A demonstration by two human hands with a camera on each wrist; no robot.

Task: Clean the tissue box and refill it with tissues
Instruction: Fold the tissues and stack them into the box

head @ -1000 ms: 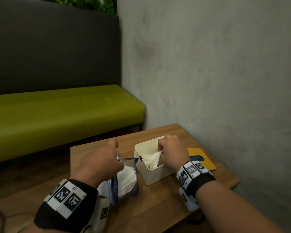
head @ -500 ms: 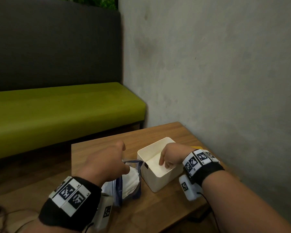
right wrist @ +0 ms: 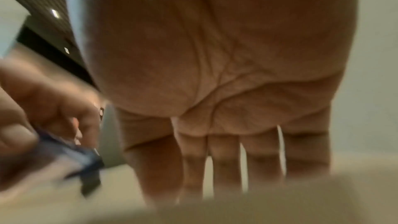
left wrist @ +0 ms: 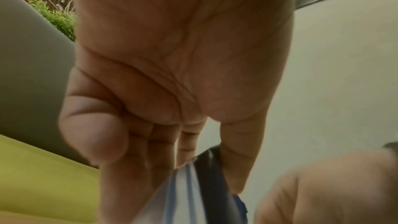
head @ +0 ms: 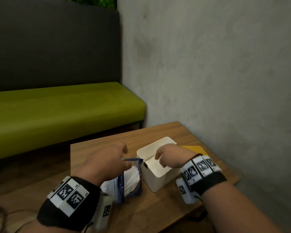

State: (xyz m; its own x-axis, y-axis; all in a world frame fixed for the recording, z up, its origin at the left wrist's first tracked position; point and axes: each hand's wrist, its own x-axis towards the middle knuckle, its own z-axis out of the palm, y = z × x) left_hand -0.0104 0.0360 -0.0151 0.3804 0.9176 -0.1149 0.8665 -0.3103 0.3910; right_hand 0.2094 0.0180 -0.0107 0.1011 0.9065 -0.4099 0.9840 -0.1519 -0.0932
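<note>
A white open-topped tissue box point(head: 160, 181) stands on the wooden table point(head: 158, 209), with white tissues point(head: 154, 166) lying flat inside it. My right hand point(head: 160, 160) hovers over the box's opening, fingers point(right wrist: 226, 159) straight, pointing down and holding nothing. Just left of the box, my left hand point(head: 124, 159) pinches the blue-striped rim of a clear plastic bag point(head: 123, 185) that holds more white tissues point(head: 131, 179). The left wrist view shows the bag rim point(left wrist: 200, 185) caught between my fingers and thumb. The box's rim point(right wrist: 280, 202) is a blur in the right wrist view.
A yellow lid point(head: 195, 148) lies flat on the table behind my right wrist, close to the grey wall point(head: 217, 81). A green bench point(head: 57, 111) with a dark backrest runs behind the table. The table's right edge is close to my right forearm.
A second ago my right hand was pushing a bunched tissue into the box; the tissue now lies flat inside and the hand is empty above it. My left hand still holds the bag.
</note>
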